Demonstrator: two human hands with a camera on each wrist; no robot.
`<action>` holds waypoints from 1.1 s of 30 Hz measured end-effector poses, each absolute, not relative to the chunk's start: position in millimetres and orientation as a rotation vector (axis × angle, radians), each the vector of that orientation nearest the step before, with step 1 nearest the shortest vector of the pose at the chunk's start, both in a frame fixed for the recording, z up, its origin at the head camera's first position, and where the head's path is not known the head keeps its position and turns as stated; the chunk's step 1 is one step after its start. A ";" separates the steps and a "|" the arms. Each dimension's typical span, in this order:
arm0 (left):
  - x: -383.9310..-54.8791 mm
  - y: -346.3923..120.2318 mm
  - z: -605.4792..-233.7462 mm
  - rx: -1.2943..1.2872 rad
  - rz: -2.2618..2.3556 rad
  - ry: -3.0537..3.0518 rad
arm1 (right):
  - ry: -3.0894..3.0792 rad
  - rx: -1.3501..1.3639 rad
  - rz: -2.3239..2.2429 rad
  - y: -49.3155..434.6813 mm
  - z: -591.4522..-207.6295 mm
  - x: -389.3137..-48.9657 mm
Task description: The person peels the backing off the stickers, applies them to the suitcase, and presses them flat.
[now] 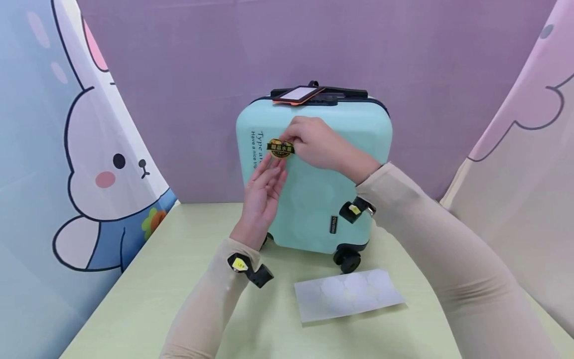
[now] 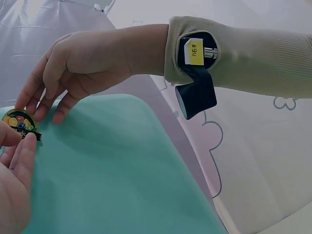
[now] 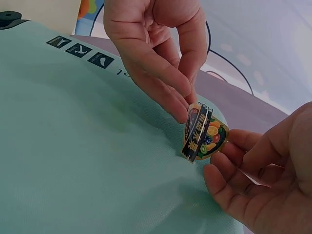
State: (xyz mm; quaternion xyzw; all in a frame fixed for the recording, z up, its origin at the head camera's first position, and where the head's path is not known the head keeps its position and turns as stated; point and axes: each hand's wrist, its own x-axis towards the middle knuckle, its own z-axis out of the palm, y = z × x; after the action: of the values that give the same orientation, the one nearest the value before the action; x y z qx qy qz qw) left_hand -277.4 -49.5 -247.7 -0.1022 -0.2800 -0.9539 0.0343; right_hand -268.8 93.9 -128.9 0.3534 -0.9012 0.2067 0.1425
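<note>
A black-and-gold fruit sticker (image 1: 280,148) with printed fruit and Chinese lettering is held between the two hands, close before the upper left of a mint-green suitcase (image 1: 323,184). At its upper edge, the right hand (image 1: 314,142) pinches it with thumb and fingertips. From below, the left hand (image 1: 262,194) reaches up and holds the lower edge at its fingertips. Seen from the right wrist, the sticker (image 3: 207,132) is bent, its lettered band raised, with the left hand (image 3: 158,48) above and the right hand (image 3: 268,170) at lower right.
A pale sheet with round shapes (image 1: 350,294) lies on the light green table (image 1: 202,224) before the suitcase. An orange-edged tag (image 1: 298,93) rests by the top handle. A black wheel (image 1: 347,259) shows below. Printed cloths (image 1: 116,124) and a purple backdrop (image 1: 202,99) surround the table.
</note>
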 end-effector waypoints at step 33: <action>-277.2 -55.2 -249.0 -0.512 -2.924 -0.929 | -2.607 0.972 0.535 93.5 -131.6 -266.0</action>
State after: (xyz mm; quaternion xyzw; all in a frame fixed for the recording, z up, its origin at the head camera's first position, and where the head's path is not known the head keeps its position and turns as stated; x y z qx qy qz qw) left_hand -277.2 -55.2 -249.0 -0.1647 -0.2985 -0.9400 0.0154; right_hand -266.0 93.5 -131.6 0.3392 -0.9092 0.1865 0.1535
